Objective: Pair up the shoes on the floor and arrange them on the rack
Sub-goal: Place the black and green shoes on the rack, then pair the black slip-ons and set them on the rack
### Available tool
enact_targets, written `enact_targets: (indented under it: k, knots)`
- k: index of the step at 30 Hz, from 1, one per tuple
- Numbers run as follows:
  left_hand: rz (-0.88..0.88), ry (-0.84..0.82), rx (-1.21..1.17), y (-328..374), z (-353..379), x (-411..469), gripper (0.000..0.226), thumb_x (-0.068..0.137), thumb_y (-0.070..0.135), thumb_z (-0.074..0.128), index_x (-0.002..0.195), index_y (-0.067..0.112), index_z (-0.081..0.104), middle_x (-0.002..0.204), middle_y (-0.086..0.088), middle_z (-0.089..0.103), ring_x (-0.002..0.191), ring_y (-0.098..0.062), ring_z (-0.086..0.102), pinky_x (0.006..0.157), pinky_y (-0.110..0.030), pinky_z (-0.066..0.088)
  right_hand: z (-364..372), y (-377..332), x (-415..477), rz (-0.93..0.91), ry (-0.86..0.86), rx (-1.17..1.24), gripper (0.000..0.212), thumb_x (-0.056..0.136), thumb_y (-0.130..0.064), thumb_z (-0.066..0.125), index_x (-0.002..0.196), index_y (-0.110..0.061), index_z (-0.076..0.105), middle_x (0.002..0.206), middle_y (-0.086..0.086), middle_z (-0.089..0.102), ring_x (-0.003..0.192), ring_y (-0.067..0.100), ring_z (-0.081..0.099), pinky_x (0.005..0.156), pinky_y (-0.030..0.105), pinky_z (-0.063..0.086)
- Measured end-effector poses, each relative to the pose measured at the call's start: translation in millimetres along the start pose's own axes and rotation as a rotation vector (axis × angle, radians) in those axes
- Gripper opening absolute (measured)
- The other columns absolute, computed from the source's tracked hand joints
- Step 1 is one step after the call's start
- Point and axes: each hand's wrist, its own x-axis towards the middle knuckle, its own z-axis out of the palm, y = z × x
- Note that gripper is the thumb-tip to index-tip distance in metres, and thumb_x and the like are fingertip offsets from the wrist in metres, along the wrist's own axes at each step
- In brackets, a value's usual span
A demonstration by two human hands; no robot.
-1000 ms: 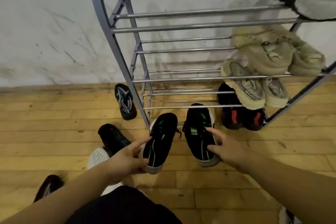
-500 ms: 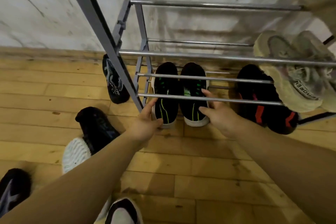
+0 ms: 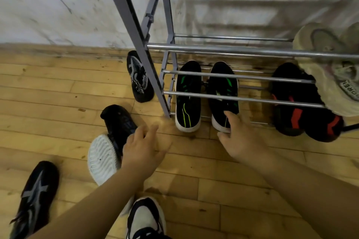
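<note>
Checking green pair [image 3: 188, 95] on rack [image 3: 233, 50], bottom tier: shoes side by side, toes to wall, heels past the front bar, directly ahead of the right fingers [image 3: 230, 117].

Right hand [image 3: 242, 141]: index tip on the heel of the right green shoe [image 3: 223, 87], thumb near its sole edge. Pinch or bare touch, cannot tell.
Left hand [image 3: 143, 149]: fingers [image 3: 142, 130] spread, blurred, holding nothing. The pair sits ahead and to their right.

Handling (judged): knit uppers, soft and light, with the sole as the stiff part. Take by heel or sole rim, since the collar would fold. Not fragile.

Rack contents: the green pair and, well right of the right fingers, a red pair [image 3: 297, 108]. Beige shoes [image 3: 334, 83] sit on the tier above.

Floor [image 3: 58, 93], loose: overturned shoe [image 3: 108, 153] just left of the left fingers, patterned shoe [image 3: 138, 79] beyond them, striped shoe [image 3: 35, 196] far left, white shoe [image 3: 144, 217] behind.
</note>
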Motion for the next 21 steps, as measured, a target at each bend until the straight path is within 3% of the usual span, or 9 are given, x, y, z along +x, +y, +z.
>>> enact_targets:
  k: [2,4,8,12,17,21]
  knots:
    - [-0.130,-0.067,0.104,-20,5,-6,0.093,0.085,0.074,0.059,0.159,0.051,0.007,0.170,-0.002,0.002,0.152,-0.046,0.014,0.121,-0.058,0.024,12,-9,-15,-0.092,-0.001,-0.062,0.068,0.100,-0.048,0.053,0.158,-0.031,0.021,0.154,0.002,0.026,0.130,0.025,0.047,0.095,0.032,0.048]
    - [-0.227,-0.166,0.104,-37,12,-7,0.098,0.084,0.076,0.059,0.158,0.054,-0.001,0.172,0.000,-0.010,0.152,-0.051,0.008,0.123,-0.061,0.021,25,-20,-23,-0.150,-0.061,-0.083,0.067,0.100,-0.049,0.053,0.157,-0.033,0.022,0.154,-0.001,0.023,0.133,0.022,0.045,0.096,0.034,0.050]
    - [-0.244,-0.193,0.153,-50,22,-7,0.102,0.084,0.079,0.055,0.158,0.053,-0.010,0.172,-0.001,-0.008,0.150,-0.051,0.009,0.120,-0.061,0.026,42,-43,-26,-0.190,-0.260,-0.006,0.065,0.101,-0.044,0.055,0.157,-0.036,0.023,0.162,-0.004,0.024,0.140,0.022,0.040,0.107,0.036,0.044]
    - [-0.208,-0.221,0.229,-40,32,-11,0.107,0.086,0.077,0.054,0.156,0.050,-0.024,0.173,-0.003,-0.011,0.151,-0.059,-0.004,0.121,-0.066,0.013,50,-57,-21,-0.173,-0.361,-0.022,0.066,0.102,-0.043,0.054,0.159,-0.036,0.023,0.163,0.001,0.027,0.144,0.025,0.035,0.111,0.036,0.038]
    - [-0.102,-0.177,0.262,-43,41,-26,0.075,0.107,0.048,0.036,0.159,0.046,-0.016,0.175,0.001,-0.004,0.154,-0.053,-0.010,0.125,-0.064,0.005,62,-62,-19,-0.170,-0.407,-0.009,0.067,0.101,-0.042,0.056,0.160,-0.033,0.025,0.166,0.000,0.026,0.148,0.022,0.031,0.112,0.031,0.033]
    - [0.002,-0.187,0.226,-53,36,-34,0.085,0.103,0.015,0.045,0.162,0.040,-0.011,0.174,0.009,-0.002,0.159,-0.041,0.000,0.129,-0.053,0.008,68,-70,-21,-0.192,-0.411,-0.011,0.066,0.101,-0.042,0.058,0.159,-0.037,0.027,0.167,-0.006,0.023,0.151,0.019,0.027,0.115,0.031,0.030]
